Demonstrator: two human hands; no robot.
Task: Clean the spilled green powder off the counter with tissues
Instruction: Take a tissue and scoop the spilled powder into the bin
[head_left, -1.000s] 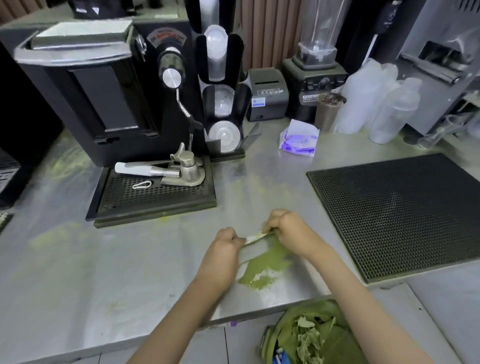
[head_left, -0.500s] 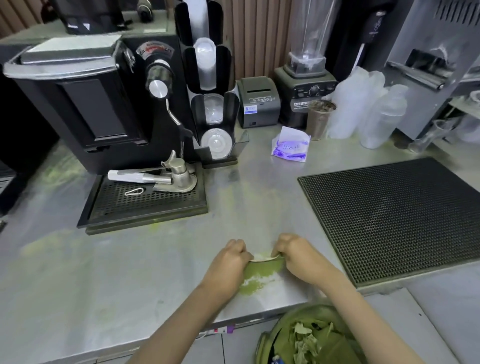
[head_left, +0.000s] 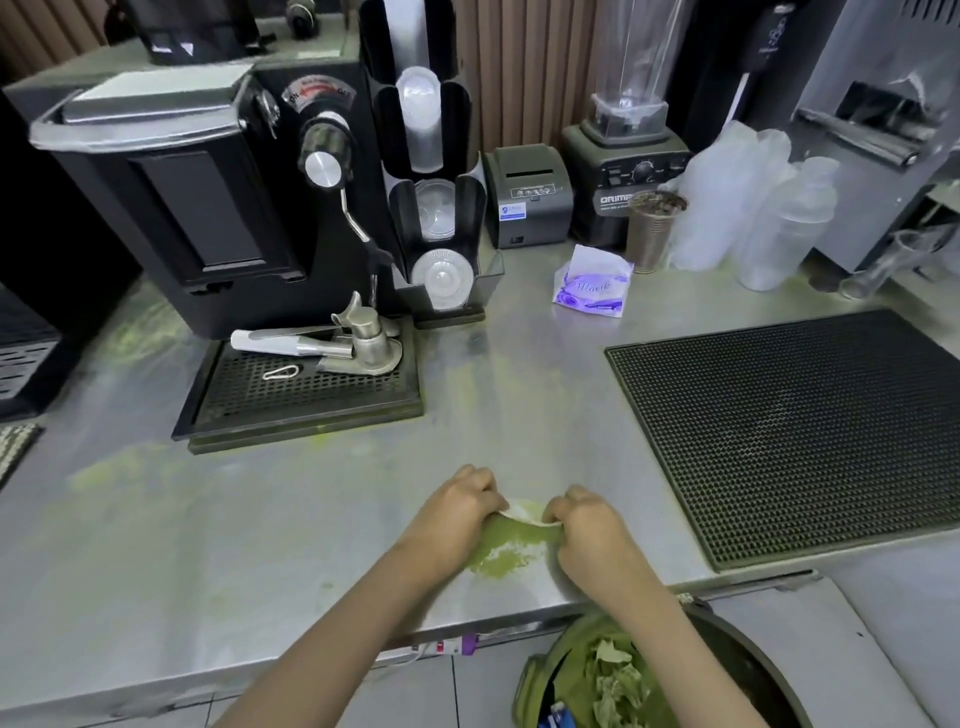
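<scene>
Tissue between left grip, right grip

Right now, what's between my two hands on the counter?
In the head view, a white tissue spans from the left hand to the right hand, both pinching it. Just nearer the counter edge lies the heap of green powder.

One view only: head-worn, wide-angle camera. Looks forward and down across counter from person's own side. Close range: fingers of left hand and right hand, pinching tissue, sit just below frame centre; forearms enter from bottom edge. Beyond fingers, up-left, coffee machine; up-right, blender against back wall. Right of fingers, black mat. Nearer than fingers, counter edge, then bin at bottom border.
</scene>
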